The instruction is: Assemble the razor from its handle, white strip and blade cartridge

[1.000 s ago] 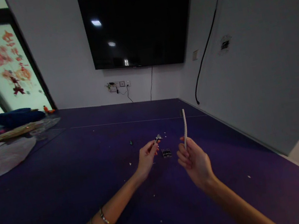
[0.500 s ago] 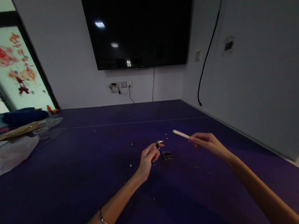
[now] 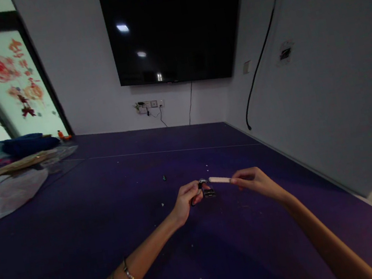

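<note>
My left hand [image 3: 186, 200] is closed around a small tool with a dark handle and a shiny metal head [image 3: 202, 182]; its exact kind is too small to make out. In my right hand [image 3: 254, 182] a pale stick with a rounded end, like a craft stick [image 3: 219, 180], is pinched at its near end. The stick's free tip points left, right beside the metal head; whether they touch I cannot tell. Just under the tool, a small dark rectangular item with light marks [image 3: 209, 193] lies on the purple floor [image 3: 135, 243], partly behind my left fingers.
Small white bits [image 3: 207, 168] and a small dark piece [image 3: 164, 178] lie on the floor. Plastic sheeting [image 3: 10, 195] and dark blue cloth [image 3: 30, 144] are at the left. A television [image 3: 176, 36] hangs on the far wall; a black cable [image 3: 260, 60] dangles at the right.
My right hand has brought the stick left and lower, and its tip now meets the space beside the tool's head. My left hand has shifted slightly, turning the tool a little.
</note>
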`<control>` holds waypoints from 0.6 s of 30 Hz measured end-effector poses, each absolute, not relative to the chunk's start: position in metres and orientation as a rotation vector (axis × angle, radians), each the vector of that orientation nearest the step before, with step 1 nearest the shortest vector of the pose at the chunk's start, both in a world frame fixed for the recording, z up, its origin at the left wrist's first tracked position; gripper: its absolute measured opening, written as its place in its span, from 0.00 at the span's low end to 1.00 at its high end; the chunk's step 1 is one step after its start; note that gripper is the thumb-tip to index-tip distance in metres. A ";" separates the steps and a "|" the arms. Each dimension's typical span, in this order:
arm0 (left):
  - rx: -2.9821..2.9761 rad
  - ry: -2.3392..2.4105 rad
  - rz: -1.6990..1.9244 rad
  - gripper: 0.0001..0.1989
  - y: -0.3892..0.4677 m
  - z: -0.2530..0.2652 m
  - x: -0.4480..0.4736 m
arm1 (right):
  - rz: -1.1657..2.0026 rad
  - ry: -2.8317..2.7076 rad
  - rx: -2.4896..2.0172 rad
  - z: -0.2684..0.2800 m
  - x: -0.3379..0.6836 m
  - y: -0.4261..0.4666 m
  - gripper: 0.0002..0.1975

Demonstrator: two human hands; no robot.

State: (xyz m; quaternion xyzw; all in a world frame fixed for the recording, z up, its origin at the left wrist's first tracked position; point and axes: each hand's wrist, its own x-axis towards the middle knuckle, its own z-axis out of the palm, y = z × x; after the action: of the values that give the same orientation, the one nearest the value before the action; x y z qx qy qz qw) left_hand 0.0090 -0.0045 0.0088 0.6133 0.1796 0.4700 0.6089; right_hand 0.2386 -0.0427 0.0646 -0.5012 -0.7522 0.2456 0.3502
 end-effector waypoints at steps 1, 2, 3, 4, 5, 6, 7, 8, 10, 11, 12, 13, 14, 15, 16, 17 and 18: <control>1.414 0.421 1.083 0.17 -0.005 0.009 0.009 | 0.648 -1.951 -1.288 0.065 0.237 -0.043 0.17; 1.408 0.424 1.081 0.17 -0.005 0.009 0.009 | 0.660 -1.954 -1.278 0.065 0.236 -0.044 0.17; 1.396 0.421 1.079 0.16 -0.006 0.009 0.010 | 0.671 -1.958 -1.268 0.065 0.235 -0.044 0.17; 1.378 0.411 1.077 0.16 -0.006 0.009 0.010 | 0.678 -1.961 -1.262 0.065 0.235 -0.043 0.16; 1.350 0.397 1.073 0.15 -0.007 0.008 0.010 | 0.679 -1.960 -1.261 0.064 0.236 -0.043 0.16; 1.314 0.380 1.061 0.14 -0.007 0.008 0.010 | 0.674 -1.956 -1.265 0.063 0.237 -0.042 0.16; 1.271 0.364 1.038 0.14 -0.008 0.007 0.010 | 0.669 -1.948 -1.271 0.062 0.238 -0.041 0.16; 1.222 0.347 1.008 0.13 -0.008 0.006 0.011 | 0.662 -1.940 -1.274 0.061 0.238 -0.041 0.17; 1.120 0.311 0.927 0.12 -0.010 0.004 0.012 | 0.647 -1.929 -1.264 0.060 0.236 -0.041 0.17; 1.072 0.287 0.881 0.11 -0.011 0.004 0.012 | 0.640 -1.924 -1.253 0.060 0.234 -0.041 0.17; 1.028 0.257 0.835 0.11 -0.013 0.003 0.013 | 0.633 -1.918 -1.242 0.060 0.232 -0.042 0.17; 0.987 0.222 0.789 0.11 -0.014 0.003 0.014 | 0.628 -1.910 -1.232 0.060 0.229 -0.042 0.17; 0.948 0.186 0.743 0.11 -0.016 0.003 0.014 | 0.628 -1.901 -1.226 0.060 0.227 -0.043 0.17; 0.913 0.149 0.699 0.11 -0.017 0.004 0.015 | 0.632 -1.895 -1.221 0.059 0.226 -0.043 0.16; 0.879 0.115 0.659 0.12 -0.019 0.005 0.015 | 0.640 -1.890 -1.221 0.058 0.226 -0.042 0.16; 0.851 0.086 0.625 0.12 -0.020 0.006 0.015 | 0.647 -1.884 -1.223 0.058 0.226 -0.042 0.16; 0.827 0.065 0.597 0.12 -0.020 0.007 0.014 | 0.649 -1.878 -1.230 0.057 0.227 -0.041 0.16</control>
State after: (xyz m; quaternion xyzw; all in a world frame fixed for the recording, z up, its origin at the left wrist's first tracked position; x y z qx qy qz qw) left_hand 0.0144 -0.0205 0.0070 0.3956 0.0310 0.2857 0.8723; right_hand 0.2274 -0.0413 0.0574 -0.4841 -0.7396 0.2555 0.3916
